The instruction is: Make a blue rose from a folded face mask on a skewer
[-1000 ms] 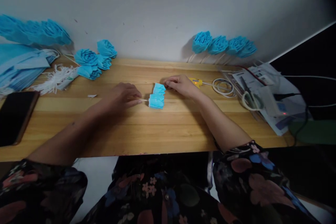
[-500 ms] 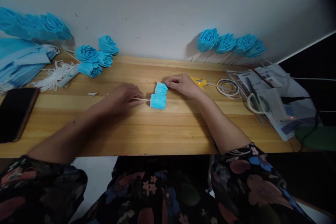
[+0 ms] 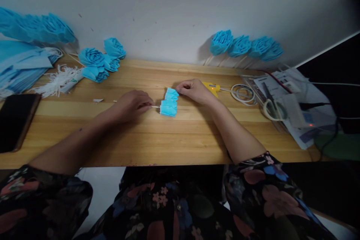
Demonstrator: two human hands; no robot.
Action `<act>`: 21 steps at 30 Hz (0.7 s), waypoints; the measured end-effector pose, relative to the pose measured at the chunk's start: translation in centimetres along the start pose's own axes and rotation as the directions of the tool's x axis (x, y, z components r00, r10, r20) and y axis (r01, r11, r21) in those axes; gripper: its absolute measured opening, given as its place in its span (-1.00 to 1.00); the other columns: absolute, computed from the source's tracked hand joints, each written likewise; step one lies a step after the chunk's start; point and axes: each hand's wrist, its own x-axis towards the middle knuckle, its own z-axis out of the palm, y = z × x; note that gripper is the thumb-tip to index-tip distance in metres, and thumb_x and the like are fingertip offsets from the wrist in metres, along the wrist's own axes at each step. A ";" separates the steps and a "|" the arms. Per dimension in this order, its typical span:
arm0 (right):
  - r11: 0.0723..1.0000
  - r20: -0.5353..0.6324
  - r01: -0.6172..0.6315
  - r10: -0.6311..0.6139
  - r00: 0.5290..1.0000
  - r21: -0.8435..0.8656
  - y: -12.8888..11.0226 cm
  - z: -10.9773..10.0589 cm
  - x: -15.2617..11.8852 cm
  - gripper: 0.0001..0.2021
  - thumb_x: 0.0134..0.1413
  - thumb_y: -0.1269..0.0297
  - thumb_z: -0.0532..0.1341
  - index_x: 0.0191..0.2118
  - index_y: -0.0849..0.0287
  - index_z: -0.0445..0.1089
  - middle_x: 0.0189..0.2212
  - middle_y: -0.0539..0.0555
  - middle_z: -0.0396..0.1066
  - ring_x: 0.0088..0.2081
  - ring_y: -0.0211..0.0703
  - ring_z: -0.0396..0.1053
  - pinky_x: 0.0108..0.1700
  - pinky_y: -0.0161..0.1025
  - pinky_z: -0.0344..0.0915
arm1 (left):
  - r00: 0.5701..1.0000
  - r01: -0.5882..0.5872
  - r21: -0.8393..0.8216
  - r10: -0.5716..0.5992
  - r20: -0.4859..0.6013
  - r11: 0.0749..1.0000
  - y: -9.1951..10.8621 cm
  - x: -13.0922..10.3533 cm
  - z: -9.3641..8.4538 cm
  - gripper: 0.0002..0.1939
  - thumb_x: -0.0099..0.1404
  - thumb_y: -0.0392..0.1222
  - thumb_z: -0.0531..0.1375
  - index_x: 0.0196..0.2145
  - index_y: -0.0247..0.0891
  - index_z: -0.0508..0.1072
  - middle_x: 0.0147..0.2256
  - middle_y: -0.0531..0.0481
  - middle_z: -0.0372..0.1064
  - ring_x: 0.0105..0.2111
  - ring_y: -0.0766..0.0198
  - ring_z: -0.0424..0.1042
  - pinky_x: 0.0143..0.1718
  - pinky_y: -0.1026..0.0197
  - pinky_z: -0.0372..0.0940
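Note:
My left hand is closed on a thin pale stick, held nearly level just above the table. At the stick's right end is a pleated light blue strip, wrapped around the tip, with a loose folded tail reaching up and away. My right hand pinches the far end of that tail between thumb and forefinger. Just behind my right hand lies a yellow glue gun with a small light glowing on it.
Finished blue flowers on sticks lean on the wall at right; more flowers lie at left. Blue masks, white ear loops and a phone are at far left. Scissors, papers and a power strip sit at right.
My left fingers have slid or rolled along the stick toward the blue strip, so less of the stick shows. My right hand keeps its pinch with hardly any movement.

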 end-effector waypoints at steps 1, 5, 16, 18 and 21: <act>1.000 0.001 -0.002 0.002 1.000 0.000 0.0 0.0 0.0 -0.81 0.18 0.13 0.35 -0.34 0.09 0.65 -0.26 0.07 0.67 -0.21 -0.06 0.52 -0.09 -0.10 0.39 | 1.000 -0.014 0.007 0.015 -0.004 1.000 -0.1 0.0 0.1 -0.66 0.57 -0.04 0.11 -0.15 -0.18 0.66 -0.20 -0.13 0.65 -0.16 0.07 0.56 -0.05 0.07 0.33; 1.000 -0.020 0.000 0.000 1.000 0.008 0.0 0.2 0.0 -0.80 0.15 0.14 0.34 -0.34 0.12 0.65 -0.31 0.05 0.65 -0.25 -0.08 0.49 -0.11 -0.13 0.37 | 0.999 -0.047 0.044 0.048 -0.011 0.998 -0.5 0.0 0.3 -0.67 0.58 -0.05 0.12 -0.15 -0.20 0.66 -0.20 -0.11 0.64 -0.17 0.08 0.56 -0.07 0.09 0.34; 0.971 -0.048 -0.057 0.070 0.996 0.230 -1.4 -0.3 -1.7 -0.79 0.12 0.07 0.47 -0.32 0.11 0.64 -0.38 0.02 0.58 -0.34 -0.18 0.41 -0.21 -0.18 0.35 | 0.985 -0.155 0.006 0.155 -0.073 0.988 -0.1 -0.3 0.1 -0.58 0.74 0.00 0.06 -0.09 -0.26 0.64 -0.17 -0.11 0.60 -0.18 0.16 0.51 -0.09 0.14 0.32; 0.954 -0.041 -0.087 0.103 0.994 0.286 -1.6 -0.3 -1.9 -0.76 0.09 0.04 0.50 -0.32 0.10 0.63 -0.39 0.02 0.58 -0.36 -0.20 0.41 -0.24 -0.20 0.36 | 0.986 -0.143 -0.003 0.142 -0.091 0.990 0.0 -0.3 0.0 -0.56 0.74 0.03 0.05 -0.08 -0.26 0.64 -0.15 -0.12 0.60 -0.17 0.15 0.53 -0.09 0.14 0.33; 0.928 -0.017 -0.093 0.106 0.994 0.360 -2.0 -0.4 -2.0 -0.73 0.04 0.03 0.54 -0.35 0.10 0.60 -0.39 0.01 0.59 -0.35 -0.21 0.44 -0.23 -0.22 0.41 | 0.985 -0.129 0.000 0.128 -0.118 0.992 0.0 -0.3 0.0 -0.54 0.74 0.06 0.05 -0.09 -0.23 0.65 -0.16 -0.12 0.60 -0.17 0.14 0.54 -0.11 0.14 0.35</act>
